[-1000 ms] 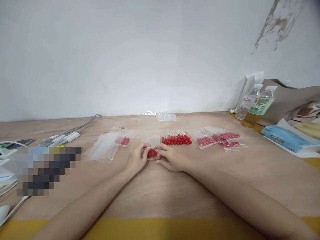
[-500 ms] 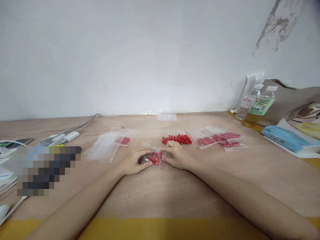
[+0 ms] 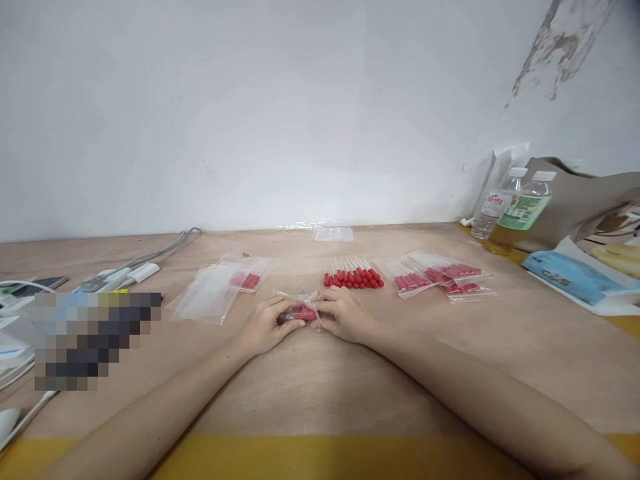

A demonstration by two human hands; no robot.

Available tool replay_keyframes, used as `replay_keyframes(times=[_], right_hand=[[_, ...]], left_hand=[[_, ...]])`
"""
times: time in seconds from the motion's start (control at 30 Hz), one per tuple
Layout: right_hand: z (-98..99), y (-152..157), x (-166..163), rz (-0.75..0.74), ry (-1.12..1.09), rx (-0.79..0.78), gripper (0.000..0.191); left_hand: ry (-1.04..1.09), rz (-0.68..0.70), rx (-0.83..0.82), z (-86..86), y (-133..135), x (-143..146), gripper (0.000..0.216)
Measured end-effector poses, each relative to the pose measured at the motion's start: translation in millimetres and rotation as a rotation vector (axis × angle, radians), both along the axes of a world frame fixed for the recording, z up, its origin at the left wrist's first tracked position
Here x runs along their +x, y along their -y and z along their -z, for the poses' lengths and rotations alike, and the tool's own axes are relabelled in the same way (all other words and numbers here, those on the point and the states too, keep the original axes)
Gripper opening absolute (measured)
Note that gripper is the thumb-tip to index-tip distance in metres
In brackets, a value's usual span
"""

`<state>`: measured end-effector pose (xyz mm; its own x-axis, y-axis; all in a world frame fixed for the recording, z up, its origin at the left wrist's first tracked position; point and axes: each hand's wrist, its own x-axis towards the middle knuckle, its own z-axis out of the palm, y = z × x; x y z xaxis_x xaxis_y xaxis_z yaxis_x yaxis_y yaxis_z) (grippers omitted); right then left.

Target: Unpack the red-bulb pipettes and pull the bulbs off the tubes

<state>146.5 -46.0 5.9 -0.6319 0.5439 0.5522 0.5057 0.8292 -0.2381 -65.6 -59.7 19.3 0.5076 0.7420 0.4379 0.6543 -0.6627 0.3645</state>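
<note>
A clear plastic bag (image 3: 315,325) with red-ended pieces (image 3: 305,313) in it is held low over the table between my two hands. My left hand (image 3: 267,323) grips its left side, thumb in front and fingers behind. On the right side, my right hand (image 3: 346,315) pinches the crumpled plastic. My fingers hide part of the contents. Just beyond my right hand lies a row of loose red-tipped sticks (image 3: 353,277) with pale, thin shafts. Flat clear bags (image 3: 205,297) are stacked to the left, one filled bag (image 3: 246,280) among them.
Several filled bags (image 3: 440,277) overlap on the right. Another flat bag (image 3: 333,234) lies by the wall. Two bottles (image 3: 523,207), a grey bag (image 3: 575,197) and a blue tissue pack (image 3: 570,273) stand at far right. Cables and white plugs (image 3: 143,273) are on the left.
My right hand's fingers have come down and closed in on the plastic. The bag has tilted and bunched, so less of the red shows between my hands.
</note>
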Motion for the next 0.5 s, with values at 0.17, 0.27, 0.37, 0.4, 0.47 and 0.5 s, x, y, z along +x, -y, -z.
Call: replay_keyframes(times=[0.17,0.27,0.37,0.4,0.47,0.5], right_hand=[[-1.3,1,0,-0.017,-0.001,0.136,0.015],[-3.8,2,3,-0.042,-0.098,0.015,0.011],[-7.3,3,6,-0.056,-0.188,-0.142,0.007],[-8.1,3,8,-0.06,-0.215,-0.188,0.007],[-8.3,2,9,-0.061,-0.273,-0.293,0.008],[-7.4,1,10,-0.056,-0.314,-0.351,0.008]], left_hand=[[0.032,0.045,-0.068,0.4,-2,-3,0.03],[0.044,0.082,-0.093,-0.4,-2,-3,0.027],[0.04,0.104,-0.102,-1.7,-1,-3,0.025],[0.038,0.106,-0.098,-1.9,-1,-3,0.025],[0.039,0.108,-0.082,-1.7,-1,-3,0.025],[0.041,0.112,-0.075,-1.2,-2,-3,0.026]])
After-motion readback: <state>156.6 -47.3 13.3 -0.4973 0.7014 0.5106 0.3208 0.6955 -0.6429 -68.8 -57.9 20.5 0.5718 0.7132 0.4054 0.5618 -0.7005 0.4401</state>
